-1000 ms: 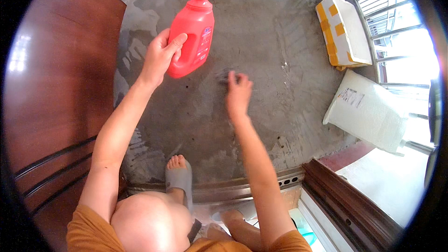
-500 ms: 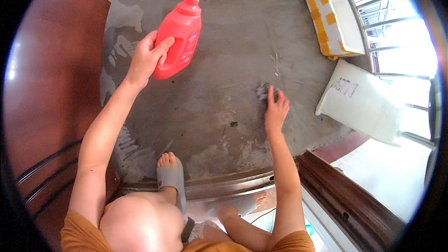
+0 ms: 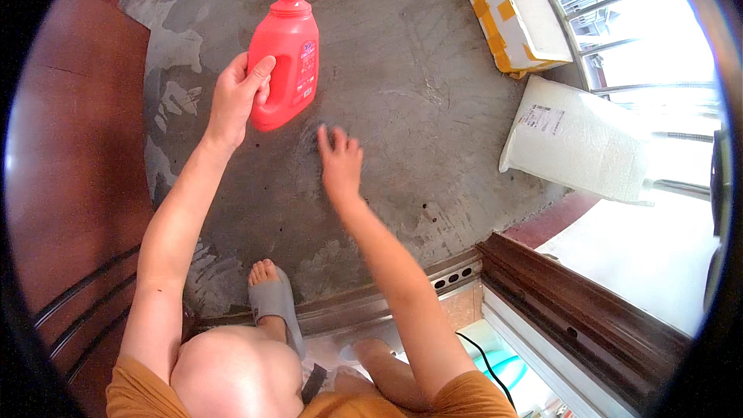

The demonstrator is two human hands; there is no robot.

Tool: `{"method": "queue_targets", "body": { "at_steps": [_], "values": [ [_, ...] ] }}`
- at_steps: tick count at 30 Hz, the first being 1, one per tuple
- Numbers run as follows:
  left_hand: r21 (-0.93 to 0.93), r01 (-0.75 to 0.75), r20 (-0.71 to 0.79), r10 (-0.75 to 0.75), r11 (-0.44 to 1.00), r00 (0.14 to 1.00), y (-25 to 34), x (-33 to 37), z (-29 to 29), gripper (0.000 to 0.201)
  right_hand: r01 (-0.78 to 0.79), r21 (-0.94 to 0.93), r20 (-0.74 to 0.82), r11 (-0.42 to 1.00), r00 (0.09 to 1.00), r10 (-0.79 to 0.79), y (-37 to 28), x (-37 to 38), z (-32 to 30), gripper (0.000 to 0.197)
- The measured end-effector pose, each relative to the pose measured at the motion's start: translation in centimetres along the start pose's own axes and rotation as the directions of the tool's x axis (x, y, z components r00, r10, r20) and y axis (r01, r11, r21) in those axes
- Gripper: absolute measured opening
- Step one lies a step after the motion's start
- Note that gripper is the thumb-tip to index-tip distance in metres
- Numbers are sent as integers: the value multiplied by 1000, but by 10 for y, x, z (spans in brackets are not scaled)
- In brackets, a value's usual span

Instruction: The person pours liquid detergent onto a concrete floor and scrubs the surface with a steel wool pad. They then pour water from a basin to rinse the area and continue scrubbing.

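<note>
My left hand point(image 3: 238, 101) is closed around the handle of a red plastic detergent bottle point(image 3: 288, 58). The bottle is held nearly upright, with its open mouth at the top and no cap on it. To the right of the bottle's base, my right hand point(image 3: 342, 159) reaches down to the wet grey concrete floor point(image 3: 387, 108). Its fingers are bent and blurred by motion, over a smeared grey patch that looks like a steel-wool scrubber point(image 3: 308, 143).
A white foam box with yellow tape point(image 3: 484, 19) stands far right beside the window bars point(image 3: 611, 46). Nearer lies a white wrapped package point(image 3: 573, 143). Brown wooden furniture point(image 3: 77, 108) borders the left. A metal door track point(image 3: 371, 306) crosses in front of my sandalled foot point(image 3: 275, 298).
My right hand has swept left across the floor with the scrubber, closer to the bottle. The view has shifted slightly; my left hand still holds the bottle, now a little more upright.
</note>
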State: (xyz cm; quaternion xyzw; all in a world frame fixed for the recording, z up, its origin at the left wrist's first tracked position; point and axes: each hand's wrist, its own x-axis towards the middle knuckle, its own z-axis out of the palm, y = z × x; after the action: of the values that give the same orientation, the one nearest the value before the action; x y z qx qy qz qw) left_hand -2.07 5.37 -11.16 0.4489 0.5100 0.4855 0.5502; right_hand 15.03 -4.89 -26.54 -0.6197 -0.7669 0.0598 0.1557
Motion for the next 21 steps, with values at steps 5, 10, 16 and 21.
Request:
{"method": "queue_targets", "body": {
  "at_steps": [5, 10, 16, 21],
  "values": [
    [-40, -32, 15, 33, 999, 999, 1, -2, -2, 22, 222, 135, 110, 966, 965, -237, -3, -109, -23, 59],
    [32, -39, -68, 41, 999, 997, -1, -1, -23, 22, -175, -124, 42, 977, 982, 182, 110, -109, -55, 58],
    [-42, -28, -141, 22, 999, 990, -7, 12, -49, 25, -613, -124, -347, 780, 763, 545, 194, -4, -23, 53],
    [-49, -55, -177, 45, 997, 983, -4, 14, -72, 23, -534, -44, -194, 844, 833, 517, 127, 98, 9, 49]
  ]
}}
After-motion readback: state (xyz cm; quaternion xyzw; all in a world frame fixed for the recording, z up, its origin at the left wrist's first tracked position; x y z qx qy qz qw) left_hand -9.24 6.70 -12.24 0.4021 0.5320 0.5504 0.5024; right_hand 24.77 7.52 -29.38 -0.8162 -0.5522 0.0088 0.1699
